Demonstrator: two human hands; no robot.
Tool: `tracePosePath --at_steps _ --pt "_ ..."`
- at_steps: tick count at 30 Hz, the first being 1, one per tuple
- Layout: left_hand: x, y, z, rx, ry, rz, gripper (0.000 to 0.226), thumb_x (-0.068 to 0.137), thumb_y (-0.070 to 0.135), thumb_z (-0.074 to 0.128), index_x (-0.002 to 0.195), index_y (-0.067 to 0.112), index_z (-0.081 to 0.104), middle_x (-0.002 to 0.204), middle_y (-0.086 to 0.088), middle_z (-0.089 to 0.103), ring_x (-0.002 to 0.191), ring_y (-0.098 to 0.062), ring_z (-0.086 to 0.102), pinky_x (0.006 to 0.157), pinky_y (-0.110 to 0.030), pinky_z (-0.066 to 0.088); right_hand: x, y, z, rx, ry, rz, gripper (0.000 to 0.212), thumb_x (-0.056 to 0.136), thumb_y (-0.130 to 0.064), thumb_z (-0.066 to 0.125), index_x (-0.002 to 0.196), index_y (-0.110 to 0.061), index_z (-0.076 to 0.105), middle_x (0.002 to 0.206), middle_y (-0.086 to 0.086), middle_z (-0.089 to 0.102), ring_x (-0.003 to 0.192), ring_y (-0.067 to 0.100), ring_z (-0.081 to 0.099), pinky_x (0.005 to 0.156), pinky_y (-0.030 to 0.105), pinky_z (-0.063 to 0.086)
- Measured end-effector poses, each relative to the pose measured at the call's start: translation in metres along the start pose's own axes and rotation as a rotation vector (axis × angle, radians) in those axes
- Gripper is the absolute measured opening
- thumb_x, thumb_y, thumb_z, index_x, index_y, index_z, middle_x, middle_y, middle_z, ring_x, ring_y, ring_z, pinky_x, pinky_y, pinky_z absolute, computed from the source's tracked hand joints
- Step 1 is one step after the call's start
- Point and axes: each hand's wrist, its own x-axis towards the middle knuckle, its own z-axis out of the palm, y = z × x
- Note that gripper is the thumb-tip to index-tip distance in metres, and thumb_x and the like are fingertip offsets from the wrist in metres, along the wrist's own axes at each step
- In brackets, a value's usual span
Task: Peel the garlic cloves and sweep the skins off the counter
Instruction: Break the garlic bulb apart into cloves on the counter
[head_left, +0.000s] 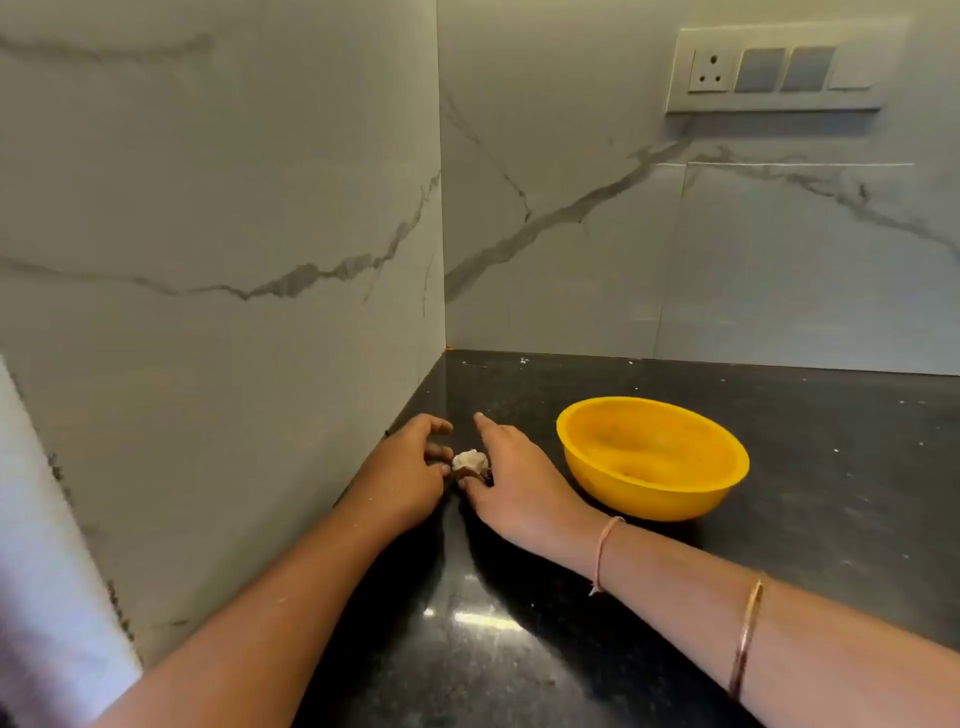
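**Both hands close on the garlic in the counter's corner**

A garlic bulb (470, 461), whitish and papery, sits on the black granite counter (831, 519) just left of the frame's centre, near where the two marble-look walls (234, 208) meet. The left hand (410, 467) comes in from the lower left with its fingers curled and their tips against the bulb's left side; whether it truly grips the bulb cannot be told. The right hand (511, 470) lies low over the counter on the bulb's right, released, index finger straight and pointing up the frame, thumb touching the bulb's lower edge. A yellow plastic bowl (652, 457) stands just right of that hand. A socket and switch panel (779, 70) is on the wall at upper right.
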Motion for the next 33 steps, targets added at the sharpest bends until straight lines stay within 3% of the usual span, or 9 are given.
tracePosePath --at_steps 4,8,13,25,33 --pt "0.001 -0.004 0.004 -0.017 0.019 -0.006 0.04 0.09 0.008 0.058 0.126 0.023 0.048 0.11 0.004 0.067 0.101 -0.011 0.06 0.084 -0.023 0.041 0.005 0.005 0.001 -0.028 0.029 0.029 0.065 0.09 -0.028 0.06 0.146 -0.014 0.028 0.14 0.006 0.045 0.131 0.025 0.039 0.107 0.037 0.037" --pt "0.001 -0.003 0.006 -0.049 0.059 -0.006 0.036 0.089 0.011 0.059 0.121 0.025 0.051 0.102 0.007 0.069 0.094 -0.008 0.06 0.074 -0.02 0.039 0.006 0.007 0.0 -0.007 0.074 -0.009 0.039 0.09 -0.023 0.061 0.127 -0.015 0.056 0.123 0.004 0.059 0.115 0.019 0.053 0.097 0.027 0.043" --pt "0.0 -0.001 0.006 -0.107 0.061 -0.029 0.036 0.087 0.014 0.062 0.119 0.024 0.052 0.097 0.007 0.069 0.091 -0.01 0.063 0.082 -0.027 0.047 0.004 0.011 -0.002 0.104 0.083 -0.002 0.035 0.087 -0.017 0.064 0.122 -0.017 0.06 0.118 0.0 0.064 0.105 0.01 0.058 0.081 0.012 0.039" --pt "-0.005 0.011 0.005 -0.232 -0.018 -0.027 0.04 0.082 0.021 0.07 0.115 0.026 0.049 0.091 0.006 0.07 0.09 -0.012 0.066 0.088 -0.034 0.05 0.004 0.018 0.0 0.236 0.139 -0.007 0.025 0.08 -0.011 0.07 0.102 -0.02 0.063 0.108 -0.001 0.061 0.097 0.011 0.059 0.086 0.026 0.053" --pt "-0.005 0.009 0.008 -0.278 0.018 -0.068 0.033 0.078 0.019 0.073 0.094 0.032 0.047 0.09 -0.001 0.069 0.085 -0.018 0.067 0.084 -0.038 0.054 0.005 0.022 -0.004 0.281 0.125 0.008 0.025 0.078 -0.013 0.073 0.101 -0.02 0.067 0.102 -0.002 0.066 0.092 0.009 0.061 0.083 0.026 0.054"
